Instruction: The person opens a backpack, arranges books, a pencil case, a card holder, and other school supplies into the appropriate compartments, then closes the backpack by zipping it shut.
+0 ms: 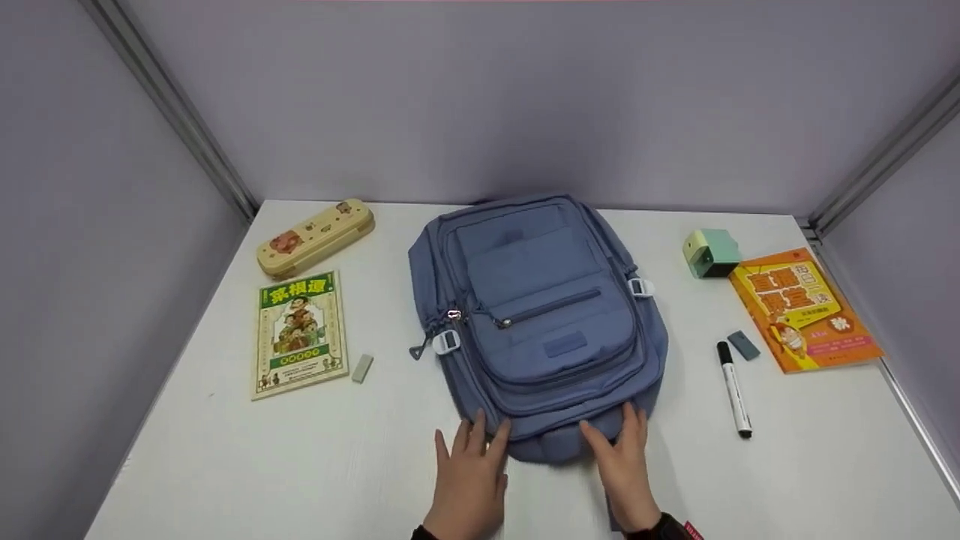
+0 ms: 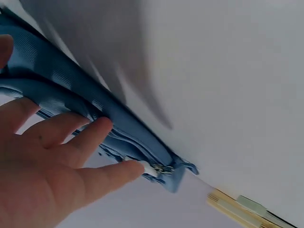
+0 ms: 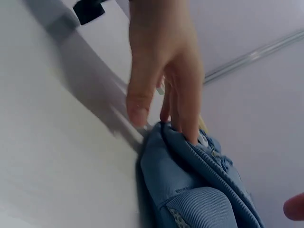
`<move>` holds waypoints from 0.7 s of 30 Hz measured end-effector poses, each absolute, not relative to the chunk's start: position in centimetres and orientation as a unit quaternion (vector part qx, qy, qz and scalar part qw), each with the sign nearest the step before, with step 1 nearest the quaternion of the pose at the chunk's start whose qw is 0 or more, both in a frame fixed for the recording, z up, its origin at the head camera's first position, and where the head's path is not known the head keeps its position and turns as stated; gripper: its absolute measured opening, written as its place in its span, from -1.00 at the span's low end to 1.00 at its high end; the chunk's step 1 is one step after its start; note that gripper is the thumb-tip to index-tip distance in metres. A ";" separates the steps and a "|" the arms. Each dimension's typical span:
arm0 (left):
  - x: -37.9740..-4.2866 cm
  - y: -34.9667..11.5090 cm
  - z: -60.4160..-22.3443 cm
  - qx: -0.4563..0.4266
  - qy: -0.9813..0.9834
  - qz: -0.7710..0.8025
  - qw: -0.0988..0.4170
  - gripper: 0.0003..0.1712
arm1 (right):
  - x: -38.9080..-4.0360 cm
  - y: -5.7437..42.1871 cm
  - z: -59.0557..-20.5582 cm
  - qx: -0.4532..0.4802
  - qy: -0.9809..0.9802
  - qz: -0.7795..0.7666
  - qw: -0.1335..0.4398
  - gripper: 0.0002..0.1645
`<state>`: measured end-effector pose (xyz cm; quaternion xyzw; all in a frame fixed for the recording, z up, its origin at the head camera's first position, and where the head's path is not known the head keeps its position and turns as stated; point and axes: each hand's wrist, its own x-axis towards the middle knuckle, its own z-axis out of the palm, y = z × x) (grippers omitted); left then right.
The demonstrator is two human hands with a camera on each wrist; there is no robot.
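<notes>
A blue backpack (image 1: 547,300) lies on the white table with its front pockets facing up. My left hand (image 1: 471,480) is at its lower left corner, fingers spread and fairly straight, fingertips right at the fabric. At the bottom edge, right of the middle, is my right hand (image 1: 624,469), its fingertips on the backpack and its thumb held apart. In the left wrist view the spread fingers (image 2: 95,137) overlap the side of the backpack (image 2: 128,118). The right wrist view shows the fingers reaching down to the bag's edge (image 3: 185,156).
On the left are a yellow pencil case (image 1: 315,238), a green-and-cream book (image 1: 300,335) and a pale eraser (image 1: 362,369). To the right lie a green pencil sharpener (image 1: 712,253), an orange book (image 1: 806,311), a dark blue eraser (image 1: 743,345) and a marker (image 1: 735,390). Grey partitions enclose the table.
</notes>
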<state>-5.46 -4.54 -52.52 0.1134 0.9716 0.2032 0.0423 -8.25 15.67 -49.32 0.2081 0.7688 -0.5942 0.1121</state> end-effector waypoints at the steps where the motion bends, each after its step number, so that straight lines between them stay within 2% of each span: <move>1: -5.2 -3.9 -52.5 0.116 0.974 0.192 0.034 -0.22 | -8.7 16.1 -49.3 0.204 0.772 -0.592 0.112 0.14; 10: -5.3 0.7 -52.1 0.180 0.982 0.056 -0.010 0.02 | -13.8 20.0 -49.5 0.132 0.849 -0.505 0.081 0.04; 16: -6.6 2.4 -52.7 0.210 0.976 0.006 -0.061 -0.08 | -17.3 21.8 -49.6 0.083 0.899 -0.421 0.085 -0.09; 21: -6.8 3.8 -52.6 0.221 0.974 -0.016 -0.054 -0.11 | -19.4 22.5 -49.7 0.056 0.921 -0.374 0.095 -0.11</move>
